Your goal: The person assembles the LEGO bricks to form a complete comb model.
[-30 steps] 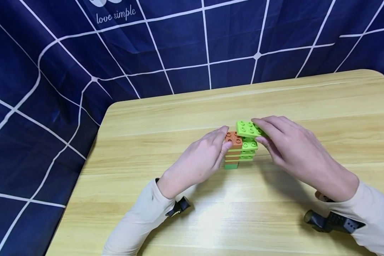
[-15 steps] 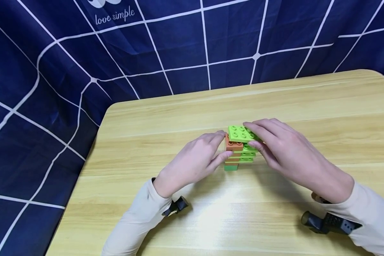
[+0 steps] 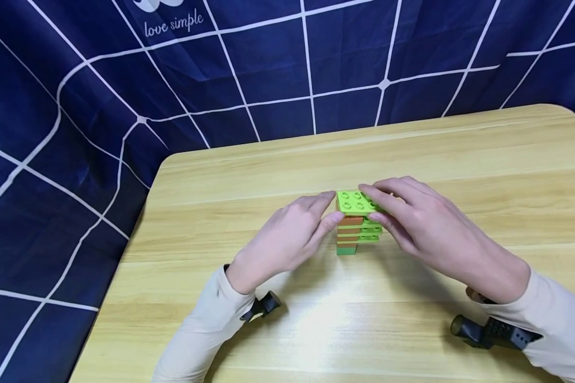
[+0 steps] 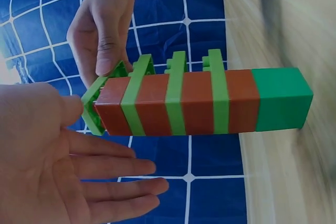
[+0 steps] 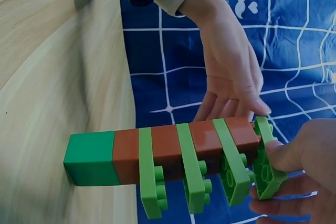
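Observation:
A toy brick tower stands upright on the table, orange-brown bricks alternating with light green plates above a dark green bottom brick. The plates jut out to the right side, studs up. My right hand pinches the topmost light green plate between thumb and fingers. That plate lies over the highest brown brick, slightly tilted in the wrist views, where a narrow gap shows under it. Beside the tower's top left, my left hand has its fingers extended, thumb tip at the plate's edge.
The wooden table extends around the tower on every side. Behind and to the left hangs a dark blue curtain with white lines. A black wrist camera sits under the right sleeve, and another under the left.
My right hand has brought the light green plate left and down, from above the tower's right side onto the top brown brick, whose studs are now covered. The left hand has barely shifted.

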Motion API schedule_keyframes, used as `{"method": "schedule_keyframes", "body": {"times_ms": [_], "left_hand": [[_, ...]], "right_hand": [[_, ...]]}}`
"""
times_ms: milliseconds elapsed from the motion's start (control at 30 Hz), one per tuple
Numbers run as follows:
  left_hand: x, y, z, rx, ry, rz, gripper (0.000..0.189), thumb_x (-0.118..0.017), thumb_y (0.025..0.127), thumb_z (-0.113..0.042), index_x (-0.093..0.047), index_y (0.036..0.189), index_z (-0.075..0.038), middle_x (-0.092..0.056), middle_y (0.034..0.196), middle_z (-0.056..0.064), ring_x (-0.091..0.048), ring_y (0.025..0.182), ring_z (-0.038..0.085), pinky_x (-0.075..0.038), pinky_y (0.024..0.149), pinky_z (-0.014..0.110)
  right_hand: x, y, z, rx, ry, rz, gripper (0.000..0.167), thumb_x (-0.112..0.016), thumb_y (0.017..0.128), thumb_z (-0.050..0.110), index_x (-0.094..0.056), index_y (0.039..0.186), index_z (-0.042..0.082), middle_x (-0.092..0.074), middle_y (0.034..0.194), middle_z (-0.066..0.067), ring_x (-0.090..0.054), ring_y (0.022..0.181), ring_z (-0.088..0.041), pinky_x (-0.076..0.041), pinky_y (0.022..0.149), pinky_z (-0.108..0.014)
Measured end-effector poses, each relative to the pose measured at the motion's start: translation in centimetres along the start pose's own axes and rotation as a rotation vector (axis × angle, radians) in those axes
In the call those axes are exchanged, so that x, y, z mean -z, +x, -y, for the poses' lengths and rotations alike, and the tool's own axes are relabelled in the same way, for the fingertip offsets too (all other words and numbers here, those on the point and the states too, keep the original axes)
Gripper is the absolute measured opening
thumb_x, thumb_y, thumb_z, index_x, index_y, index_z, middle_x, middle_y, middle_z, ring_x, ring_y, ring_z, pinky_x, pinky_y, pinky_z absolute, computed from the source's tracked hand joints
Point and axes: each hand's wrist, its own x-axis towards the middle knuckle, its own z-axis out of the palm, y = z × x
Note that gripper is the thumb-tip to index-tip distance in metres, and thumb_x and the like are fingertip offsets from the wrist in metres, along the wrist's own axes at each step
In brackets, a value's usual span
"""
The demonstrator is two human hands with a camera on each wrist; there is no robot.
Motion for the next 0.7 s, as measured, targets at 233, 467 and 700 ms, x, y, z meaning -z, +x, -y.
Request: {"method": "schedule_keyframes", "body": {"times_ms": [233, 467, 700], "left_hand": [[-0.20, 0.07, -0.54, -0.048, 0.017, -0.073, 0.057, -0.037, 0.105, -0.034, -0.030, 0.148, 0.003, -0.039, 0.149, 0.016, -0.040, 0.136, 0.026, -0.030, 0.114, 0.031], [-0.22, 0.68, -0.94, -0.075, 0.112, -0.072, 0.059, -0.032, 0.106, -0.034, -0.023, 0.150, 0.005, -0.030, 0.154, 0.018, -0.028, 0.142, 0.029, -0.017, 0.118, 0.030], [-0.24, 0.74, -1.04, -0.079, 0.186, -0.050, 0.055, -0.030, 0.107, -0.031, -0.032, 0.145, 0.008, -0.037, 0.150, 0.021, -0.031, 0.141, 0.030, -0.020, 0.118, 0.032]], "right_hand": [[0.33, 0.04, 0.20, 0.014, -0.019, 0.022, 0.057, -0.030, 0.105, 0.042, -0.061, 0.124, -0.002, -0.065, 0.106, -0.017, -0.061, 0.096, -0.033, -0.053, 0.080, -0.049], [0.37, 0.20, 0.32, 0.022, -0.037, 0.029, 0.060, -0.028, 0.105, 0.041, -0.061, 0.123, -0.005, -0.064, 0.104, -0.019, -0.061, 0.095, -0.035, -0.053, 0.080, -0.050], [0.59, 0.53, 0.33, 0.024, -0.034, 0.064, 0.062, -0.025, 0.105, 0.043, -0.061, 0.124, -0.004, -0.064, 0.107, -0.017, -0.061, 0.097, -0.034, -0.052, 0.081, -0.051]]}}
